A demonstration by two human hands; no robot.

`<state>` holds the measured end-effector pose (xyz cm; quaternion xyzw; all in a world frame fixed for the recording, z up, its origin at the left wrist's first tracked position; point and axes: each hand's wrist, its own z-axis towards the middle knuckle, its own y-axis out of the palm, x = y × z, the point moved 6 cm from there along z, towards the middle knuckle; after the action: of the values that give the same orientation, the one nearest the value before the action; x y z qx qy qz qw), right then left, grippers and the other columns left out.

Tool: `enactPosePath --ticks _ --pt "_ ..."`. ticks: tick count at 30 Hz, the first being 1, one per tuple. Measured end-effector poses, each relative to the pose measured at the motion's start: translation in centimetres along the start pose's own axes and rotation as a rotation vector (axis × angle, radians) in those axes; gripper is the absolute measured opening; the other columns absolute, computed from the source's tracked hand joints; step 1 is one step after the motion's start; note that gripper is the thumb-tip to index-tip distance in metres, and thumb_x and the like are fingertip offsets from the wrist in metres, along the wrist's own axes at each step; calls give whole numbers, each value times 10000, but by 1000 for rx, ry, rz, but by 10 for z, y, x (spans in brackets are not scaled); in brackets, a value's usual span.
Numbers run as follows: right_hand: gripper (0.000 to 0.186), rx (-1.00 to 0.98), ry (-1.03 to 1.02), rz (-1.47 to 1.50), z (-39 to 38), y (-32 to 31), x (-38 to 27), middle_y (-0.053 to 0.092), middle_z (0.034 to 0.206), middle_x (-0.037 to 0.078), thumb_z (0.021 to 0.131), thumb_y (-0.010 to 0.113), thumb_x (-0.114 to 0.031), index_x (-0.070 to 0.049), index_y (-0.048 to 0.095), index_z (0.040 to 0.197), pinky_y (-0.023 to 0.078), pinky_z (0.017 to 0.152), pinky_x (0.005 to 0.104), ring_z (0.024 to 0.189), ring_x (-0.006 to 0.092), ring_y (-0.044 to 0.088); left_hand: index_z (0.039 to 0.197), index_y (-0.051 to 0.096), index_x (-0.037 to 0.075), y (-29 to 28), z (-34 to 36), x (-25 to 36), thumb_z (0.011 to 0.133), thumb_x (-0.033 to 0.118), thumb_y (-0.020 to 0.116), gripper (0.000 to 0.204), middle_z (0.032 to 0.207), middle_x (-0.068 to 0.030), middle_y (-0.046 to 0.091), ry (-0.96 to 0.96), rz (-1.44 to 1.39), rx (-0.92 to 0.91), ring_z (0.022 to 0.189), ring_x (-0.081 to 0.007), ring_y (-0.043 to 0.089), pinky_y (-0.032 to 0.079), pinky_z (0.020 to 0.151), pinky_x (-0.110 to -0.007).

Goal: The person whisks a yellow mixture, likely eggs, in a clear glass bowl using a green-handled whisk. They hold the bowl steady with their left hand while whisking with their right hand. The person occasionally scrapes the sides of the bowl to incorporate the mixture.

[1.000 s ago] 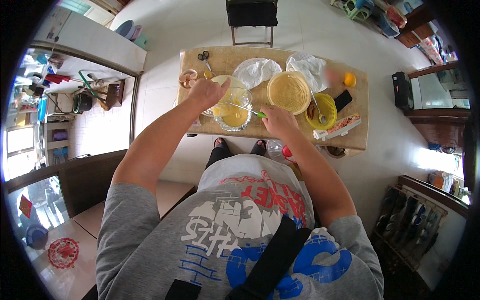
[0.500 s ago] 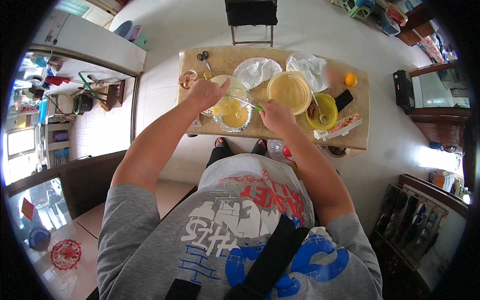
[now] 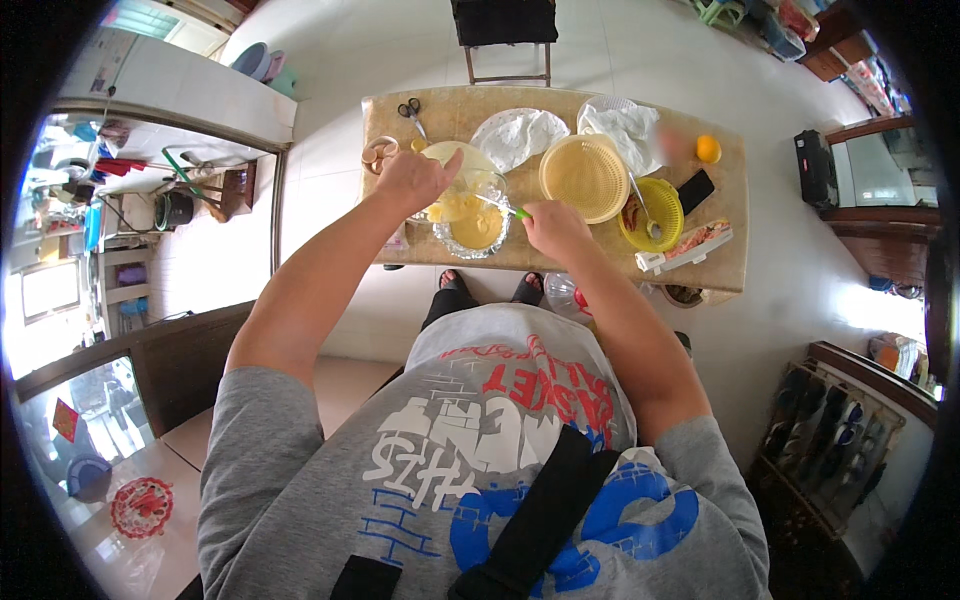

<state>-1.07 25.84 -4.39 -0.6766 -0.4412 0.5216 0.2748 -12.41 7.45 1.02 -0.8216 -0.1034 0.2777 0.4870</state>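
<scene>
My left hand (image 3: 415, 183) grips the rim of a clear glass bowl (image 3: 492, 184), which is tipped over a round foil-lined pan (image 3: 501, 238). Yellow batter clings inside the bowl. More of it lies in the pan, as a smooth pool of batter (image 3: 484, 233). Closed in my right hand (image 3: 556, 230) is a green-handled utensil (image 3: 519, 211); its thin pale shaft reaches into the tilted bowl. The utensil's far end is too small to make out.
Behind the bowl stand scissors (image 3: 412, 112), eggshells (image 3: 378, 152) and white cloths (image 3: 520, 138). To the right are a cream colander (image 3: 584, 178), a yellow basket (image 3: 668, 205) with a spoon, a phone (image 3: 695, 190), an orange (image 3: 708, 149) and a long box (image 3: 688, 247).
The tilted bowl and both hands keep nearly the same place over the pan. The whole view has shifted slightly, and the utensil's angle in the bowl differs a little.
</scene>
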Motion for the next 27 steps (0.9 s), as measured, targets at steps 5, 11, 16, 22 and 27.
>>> enactPosePath --ticks 5,11,16,22,27 --pt "230 -87 -22 5 -14 -14 -4 717 906 178 932 578 -269 -84 710 965 550 774 509 877 378 695 1528 386 149 7 -5 -3 871 61 576 689 597 -46 636 -33 -13 17 538 -201 656 477 465 -408" --pt "231 42 -78 53 -1 17 -20 720 897 179 925 577 -257 -72 711 955 559 759 508 856 375 702 1529 393 178 -3 1 5 893 98 568 664 644 -53 670 -39 62 -32 546 -253 654 478 478 -457" --pt "211 -69 -9 9 -21 23 -11 706 871 172 933 576 -254 -76 688 922 545 736 519 828 383 687 1518 396 153 -5 -1 1 911 105 554 628 717 -69 709 -42 29 -41 623 -273 701 511 512 -448" --pt "284 53 -103 167 -23 32 -56 704 847 218 898 538 -131 21 615 1124 563 691 499 803 391 704 1505 395 98 2 9 -1 922 87 531 598 785 -98 732 -64 18 -66 692 -277 730 548 582 -449" --pt "255 212 -226 270 -45 96 -11 658 849 256 902 547 -108 37 527 1111 528 663 532 753 446 655 1467 434 72 14 22 -6 926 86 511 547 808 -116 734 -116 -27 -32 722 -279 732 553 607 -458"
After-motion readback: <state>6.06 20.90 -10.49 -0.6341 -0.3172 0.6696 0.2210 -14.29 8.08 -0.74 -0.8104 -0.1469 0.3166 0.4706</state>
